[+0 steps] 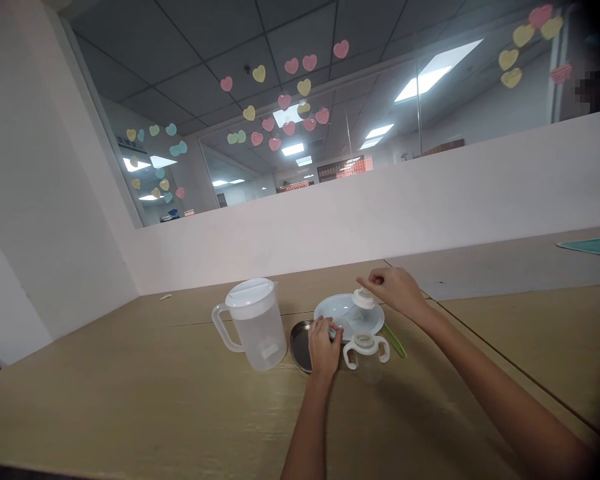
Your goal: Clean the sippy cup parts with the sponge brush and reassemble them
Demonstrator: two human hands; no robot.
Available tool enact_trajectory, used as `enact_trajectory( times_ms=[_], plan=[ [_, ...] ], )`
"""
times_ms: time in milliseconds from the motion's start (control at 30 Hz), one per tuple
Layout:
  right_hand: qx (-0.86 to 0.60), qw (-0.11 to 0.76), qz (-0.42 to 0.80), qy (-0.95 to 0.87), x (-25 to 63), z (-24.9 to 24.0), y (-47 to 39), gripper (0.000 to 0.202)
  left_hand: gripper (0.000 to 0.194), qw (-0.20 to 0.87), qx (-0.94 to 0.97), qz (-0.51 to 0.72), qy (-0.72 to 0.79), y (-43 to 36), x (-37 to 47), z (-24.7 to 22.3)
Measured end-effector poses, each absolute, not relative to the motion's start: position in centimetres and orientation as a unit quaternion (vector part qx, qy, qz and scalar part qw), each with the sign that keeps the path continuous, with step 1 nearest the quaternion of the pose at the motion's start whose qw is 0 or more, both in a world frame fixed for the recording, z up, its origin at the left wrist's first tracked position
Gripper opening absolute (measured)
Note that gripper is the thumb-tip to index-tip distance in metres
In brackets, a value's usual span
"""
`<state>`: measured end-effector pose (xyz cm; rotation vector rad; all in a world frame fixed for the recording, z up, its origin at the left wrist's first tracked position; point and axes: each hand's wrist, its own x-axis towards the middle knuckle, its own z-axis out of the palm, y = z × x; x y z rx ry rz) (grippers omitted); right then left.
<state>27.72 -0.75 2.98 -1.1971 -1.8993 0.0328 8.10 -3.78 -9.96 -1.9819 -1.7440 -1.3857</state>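
My right hand (397, 290) is closed, its fingertips at the top of a baby bottle nipple with a white collar (364, 299), which is over the far right part of a pale plate (325, 308). My left hand (324, 347) is curled round a small clear piece (336, 331) at the plate's near left edge; its kind is mostly hidden. Under that hand lies a round metal dish (299, 347), partly covered. Just right of it stands a clear baby bottle (367, 363) with two white handles, upright and uncapped.
A translucent lidded pitcher (263, 333) stands left of the metal dish. A green utensil (396, 341) lies beside the plate. A teal cloth (593, 246) rests at the far right. Behind the table (180, 400) rises a low white wall (280, 240) with a window above.
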Motion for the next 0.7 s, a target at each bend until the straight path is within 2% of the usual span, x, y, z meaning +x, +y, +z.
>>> enact_trajectory(
  times_ms=[100, 333, 533, 700],
  plan=[
    [-0.474, 0.404, 0.013, -0.782, 27.2, 2.3, -0.2, 0.043, 0.015, 0.075, -0.651, -0.49, -0.575, -3.9, 8.1, -9.8],
    [-0.448, 0.326, 0.025, -0.832, 24.1, 0.5, -0.8, 0.03, 0.042, 0.053, -0.663, -0.546, -0.509, -5.0, 9.6, -8.2],
    [-0.379, 0.325, -0.02, -0.866, 22.5, -0.4, -2.8, 0.022, 0.033, 0.068, -0.638, -0.564, -0.519, -5.1, 10.2, -7.9],
    [-0.321, 0.349, 0.081, -0.877, 23.0, -0.4, -2.2, 0.02, 0.035, 0.123, -0.622, -0.582, -0.51, -5.2, 10.0, -8.1]
  ],
)
